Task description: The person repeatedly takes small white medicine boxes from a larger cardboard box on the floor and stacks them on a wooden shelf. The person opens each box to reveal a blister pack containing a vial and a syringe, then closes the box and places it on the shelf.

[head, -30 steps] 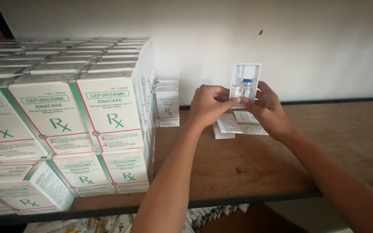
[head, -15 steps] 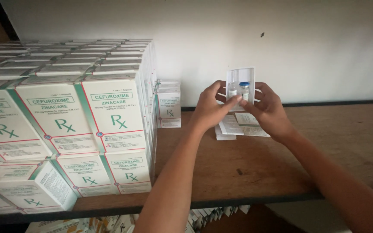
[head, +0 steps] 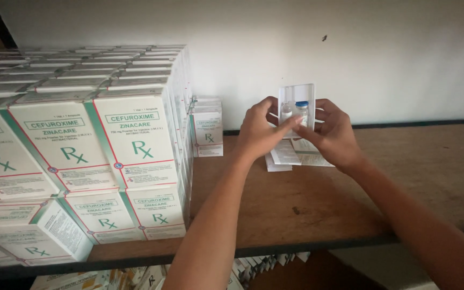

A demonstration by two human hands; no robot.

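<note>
Both hands hold up a white plastic tray above the wooden shelf. In the tray stand a small glass vial with a blue cap and a clear ampoule. My left hand grips the tray's left side, with a finger reaching across its front near the vial. From the right, my right hand pinches the tray's edge. Beneath the hands lie folded paper leaflets and a flattened white carton.
A tall stack of white and green medicine boxes fills the shelf's left side. A smaller pile of the same boxes stands against the white wall. More boxes show on a lower shelf.
The tray has stayed at about the same height. My left fingers have slid across its front toward the vial, and the right hand has closed in on its edge.
</note>
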